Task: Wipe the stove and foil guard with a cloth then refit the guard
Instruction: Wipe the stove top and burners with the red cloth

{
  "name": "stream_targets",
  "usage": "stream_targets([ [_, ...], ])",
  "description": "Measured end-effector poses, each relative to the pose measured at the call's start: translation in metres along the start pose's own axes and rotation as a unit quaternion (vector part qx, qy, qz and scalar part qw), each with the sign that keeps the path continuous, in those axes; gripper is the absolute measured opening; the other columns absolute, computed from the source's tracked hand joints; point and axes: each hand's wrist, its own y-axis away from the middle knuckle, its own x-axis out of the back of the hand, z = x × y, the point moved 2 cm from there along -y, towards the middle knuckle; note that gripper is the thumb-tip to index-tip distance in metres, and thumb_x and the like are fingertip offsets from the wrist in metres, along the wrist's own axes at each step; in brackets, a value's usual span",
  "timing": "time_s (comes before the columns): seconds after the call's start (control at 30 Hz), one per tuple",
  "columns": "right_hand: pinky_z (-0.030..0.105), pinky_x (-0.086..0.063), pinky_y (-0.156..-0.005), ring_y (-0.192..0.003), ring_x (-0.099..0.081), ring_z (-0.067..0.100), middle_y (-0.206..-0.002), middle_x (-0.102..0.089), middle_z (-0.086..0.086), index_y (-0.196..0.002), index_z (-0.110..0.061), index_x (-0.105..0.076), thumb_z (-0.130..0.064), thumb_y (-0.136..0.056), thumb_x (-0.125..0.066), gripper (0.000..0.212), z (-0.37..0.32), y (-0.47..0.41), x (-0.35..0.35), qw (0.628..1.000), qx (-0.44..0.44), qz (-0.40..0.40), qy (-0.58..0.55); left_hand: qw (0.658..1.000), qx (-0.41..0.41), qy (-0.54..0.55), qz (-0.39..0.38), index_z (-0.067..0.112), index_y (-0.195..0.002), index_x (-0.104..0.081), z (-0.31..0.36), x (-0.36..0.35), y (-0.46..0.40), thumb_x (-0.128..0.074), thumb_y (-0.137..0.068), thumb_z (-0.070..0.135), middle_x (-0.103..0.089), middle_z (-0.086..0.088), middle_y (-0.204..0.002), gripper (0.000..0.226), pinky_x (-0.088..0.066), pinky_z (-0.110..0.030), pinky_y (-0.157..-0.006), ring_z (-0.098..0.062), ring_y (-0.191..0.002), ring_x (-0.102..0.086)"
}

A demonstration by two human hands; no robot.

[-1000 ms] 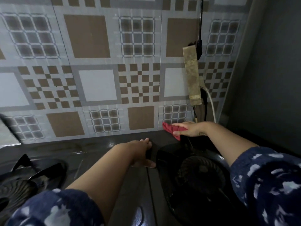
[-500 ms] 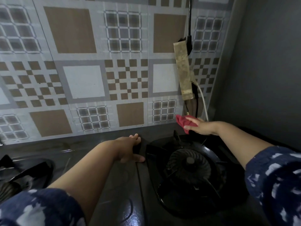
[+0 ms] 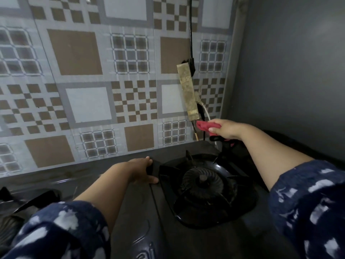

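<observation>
A dark gas stove (image 3: 141, 217) fills the lower view, with its right burner and pan support (image 3: 203, 184) in the middle. My left hand (image 3: 141, 171) rests on the stove top just left of that burner, fingers gripping the dark edge of the burner surround. My right hand (image 3: 225, 128) is raised above the stove's back right corner, shut on a bunched red cloth (image 3: 204, 125). The cloth hangs just below a grimy power strip on the wall. A patterned foil guard (image 3: 89, 101) with brown and white squares stands upright behind the stove.
A dirty power strip (image 3: 187, 90) with black and white cables (image 3: 190, 34) hangs on the back wall above the right corner. A plain grey wall (image 3: 289, 71) closes the right side. The left burner (image 3: 22, 204) shows at the lower left edge.
My right hand has lifted the red cloth off the stove's back edge and moved it right, up under the power strip. The left hand has stayed on the burner edge.
</observation>
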Motion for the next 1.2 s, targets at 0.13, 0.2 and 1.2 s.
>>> stream_targets([
  [0.13,0.04,-0.037,-0.107,-0.122,-0.049,0.025,-0.137,-0.051,0.001,-0.138,-0.032,-0.043,-0.036,-0.097,-0.048,0.042,-0.064,0.031,-0.004,0.998,0.05,-0.022,0.023,0.997,0.01,0.055,0.056,0.014,-0.139,-0.044,0.001,0.001,0.017,-0.066,-0.085,0.042,-0.049,-0.007,-0.142,0.065,-0.037,-0.029,-0.103,-0.023,-0.13,-0.046],
  [0.2,0.041,-0.035,-0.109,-0.125,-0.047,0.025,-0.141,-0.047,0.002,-0.14,-0.033,-0.04,-0.037,-0.097,-0.047,0.043,-0.097,0.049,-0.013,0.997,0.074,-0.028,0.027,0.994,0.01,0.087,0.071,0.016,-0.126,-0.057,-0.005,-0.001,0.033,-0.066,-0.086,0.039,-0.061,-0.005,-0.126,0.046,-0.041,-0.027,-0.091,-0.022,-0.117,-0.056],
  [1.2,0.054,0.01,-0.116,-0.148,0.01,0.021,-0.159,0.006,-0.018,-0.146,-0.05,-0.01,-0.048,-0.1,-0.012,0.046,-0.271,0.182,-0.251,0.981,0.073,-0.087,0.156,0.987,0.071,-0.013,0.146,0.024,-0.149,-0.027,-0.219,-0.021,0.228,-0.042,-0.089,0.062,-0.025,0.001,-0.157,0.072,-0.016,-0.047,-0.117,-0.019,-0.144,-0.025],
])
